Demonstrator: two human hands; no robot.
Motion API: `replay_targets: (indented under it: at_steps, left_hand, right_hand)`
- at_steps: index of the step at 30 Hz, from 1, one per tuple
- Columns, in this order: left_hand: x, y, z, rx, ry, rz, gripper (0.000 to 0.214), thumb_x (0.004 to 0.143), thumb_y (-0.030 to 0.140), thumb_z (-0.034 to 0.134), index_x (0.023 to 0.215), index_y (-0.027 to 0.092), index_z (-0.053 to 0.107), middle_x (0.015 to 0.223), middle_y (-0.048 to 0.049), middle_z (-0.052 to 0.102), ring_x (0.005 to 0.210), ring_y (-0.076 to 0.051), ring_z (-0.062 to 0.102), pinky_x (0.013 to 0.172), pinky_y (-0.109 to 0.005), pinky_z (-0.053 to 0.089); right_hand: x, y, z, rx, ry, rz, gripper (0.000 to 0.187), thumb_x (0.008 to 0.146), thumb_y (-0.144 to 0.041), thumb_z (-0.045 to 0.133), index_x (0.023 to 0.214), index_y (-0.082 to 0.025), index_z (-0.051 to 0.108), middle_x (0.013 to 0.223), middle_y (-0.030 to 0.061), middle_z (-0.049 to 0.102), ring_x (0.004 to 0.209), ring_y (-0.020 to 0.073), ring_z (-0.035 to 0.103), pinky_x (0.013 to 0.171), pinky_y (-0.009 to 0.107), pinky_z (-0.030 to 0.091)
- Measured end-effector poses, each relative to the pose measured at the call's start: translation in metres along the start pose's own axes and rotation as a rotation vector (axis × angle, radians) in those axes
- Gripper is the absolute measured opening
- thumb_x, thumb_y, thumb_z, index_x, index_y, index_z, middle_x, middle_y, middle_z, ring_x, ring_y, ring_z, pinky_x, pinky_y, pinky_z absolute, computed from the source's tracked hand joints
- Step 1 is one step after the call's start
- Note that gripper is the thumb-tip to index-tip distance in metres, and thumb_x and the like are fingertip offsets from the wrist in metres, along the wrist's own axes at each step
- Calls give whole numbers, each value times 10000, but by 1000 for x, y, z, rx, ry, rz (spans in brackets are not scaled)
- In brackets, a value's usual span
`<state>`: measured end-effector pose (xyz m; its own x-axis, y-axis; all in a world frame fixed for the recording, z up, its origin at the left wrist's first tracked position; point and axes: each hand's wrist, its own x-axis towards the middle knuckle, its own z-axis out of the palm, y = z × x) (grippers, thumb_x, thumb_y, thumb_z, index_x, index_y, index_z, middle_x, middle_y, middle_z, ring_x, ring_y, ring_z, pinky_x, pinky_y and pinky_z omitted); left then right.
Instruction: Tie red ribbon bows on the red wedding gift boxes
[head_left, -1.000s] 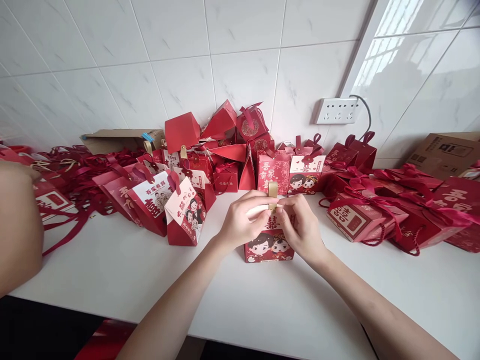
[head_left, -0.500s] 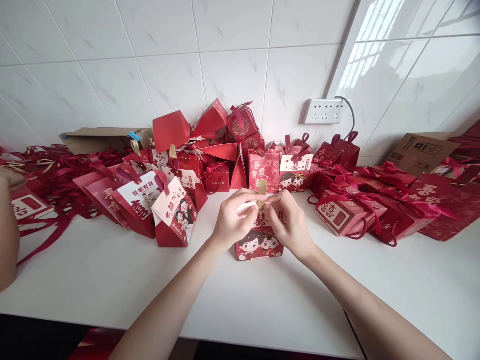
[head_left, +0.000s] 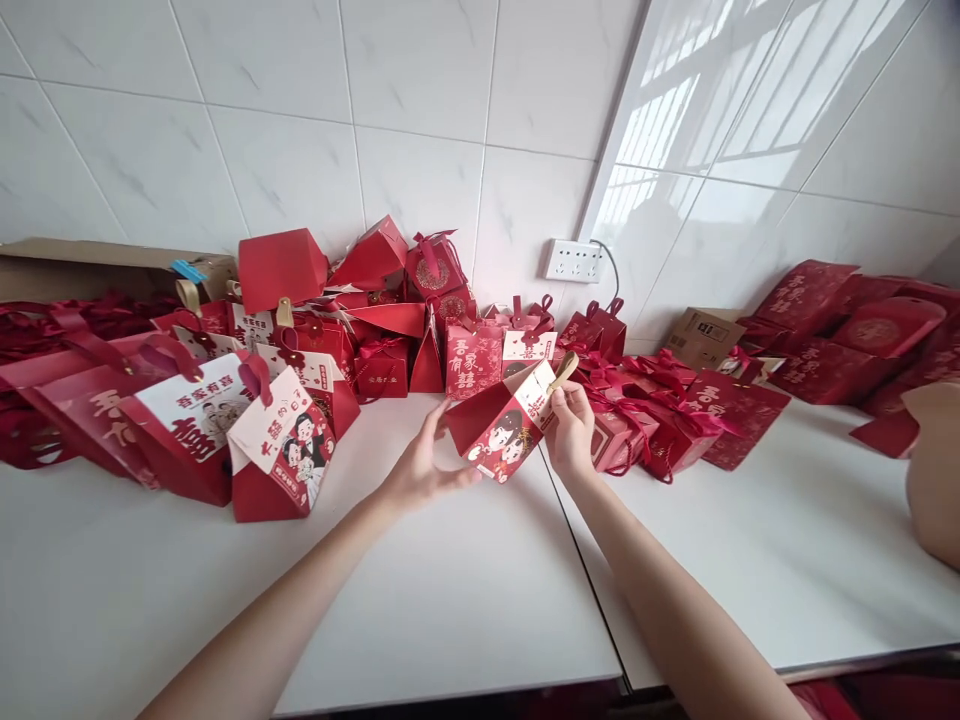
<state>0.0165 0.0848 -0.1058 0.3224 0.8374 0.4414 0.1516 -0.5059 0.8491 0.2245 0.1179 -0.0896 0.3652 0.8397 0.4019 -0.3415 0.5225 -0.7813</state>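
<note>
A red and white gift box [head_left: 504, 440] with two cartoon faces and a gold ribbon loop [head_left: 564, 372] is tilted above the white table. My right hand [head_left: 570, 425] grips its top by the base of the loop, thumb and fingers closed. At the box's lower left end, my left hand [head_left: 424, 465] has its fingers and thumb spread around the base; whether it touches the card I cannot tell. A similar gift box [head_left: 281, 450] with a cartoon couple stands to the left of that hand.
Red gift boxes [head_left: 281, 268] are piled along the tiled wall, beneath a white power strip [head_left: 574, 261]. Ribbon-tied boxes [head_left: 679, 440] stand at the right, near a brown carton [head_left: 701, 338]. Another person's arm [head_left: 934, 470] shows at the right edge. A seam [head_left: 581, 560] crosses the table.
The box was upright on the table with both hands at its top. Now it is raised and tilted, my left hand has moved to its base, and the view has turned right.
</note>
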Motion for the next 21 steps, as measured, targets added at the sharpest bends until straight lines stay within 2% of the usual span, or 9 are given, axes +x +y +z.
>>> replay_targets:
  at_steps: [3,5,8,10,12,17,19,21]
  left_hand:
    - [-4,11,6,96,72,100,678,692,294,703,1272,199,365,1246,-133,549,1164,-277,532,968,-420,451]
    - [-6,15,2,237,143,279,709,665,197,704,1282,196,355,1264,-139,531,1185,-282,518,987,-426,445]
    - [-4,17,-9,416,157,574,777,646,114,705,1320,200,329,1318,-157,492,1273,-298,439,1032,-445,415]
    - [-2,18,-15,449,155,674,771,665,117,707,1328,194,320,1318,-172,495,1292,-299,419,1029,-448,423]
    - [0,19,-17,447,168,699,770,672,143,718,1329,186,318,1314,-187,498,1288,-306,424,1014,-451,440]
    - [-3,19,-16,431,165,657,793,654,163,739,1326,202,319,1320,-180,499,1288,-310,425,1006,-443,450]
    - [-4,19,-14,375,164,590,782,631,161,744,1304,207,348,1323,-167,499,1285,-309,428,1015,-437,440]
    - [-3,20,-11,210,197,431,748,603,184,745,1262,206,390,1294,-146,524,1244,-300,474,995,-421,454]
  right_hand:
    - [-1,4,4,38,-5,2,252,681,-389,675,793,-233,510,721,-53,555,636,111,540,642,258,439]
    - [-5,3,9,96,-15,37,300,656,-352,693,883,-253,524,812,-36,611,748,138,599,731,300,469]
    - [-9,-1,15,161,-60,163,405,620,-332,717,978,-256,543,909,4,660,839,182,635,810,370,484]
    - [-11,-3,17,165,-82,212,412,610,-351,722,975,-247,561,924,19,671,838,195,644,809,386,493]
    - [-12,-5,17,163,-84,209,408,610,-357,720,974,-249,570,923,15,672,834,191,643,806,376,497]
    - [-11,-3,15,141,-95,173,376,635,-321,710,976,-252,566,863,3,669,811,172,628,805,353,492]
    - [-11,-3,15,163,-90,178,371,627,-305,724,961,-254,570,863,-2,666,801,163,626,787,335,497]
    - [-11,-5,15,193,-103,184,342,642,-318,730,940,-263,571,861,-17,656,769,141,620,740,298,505]
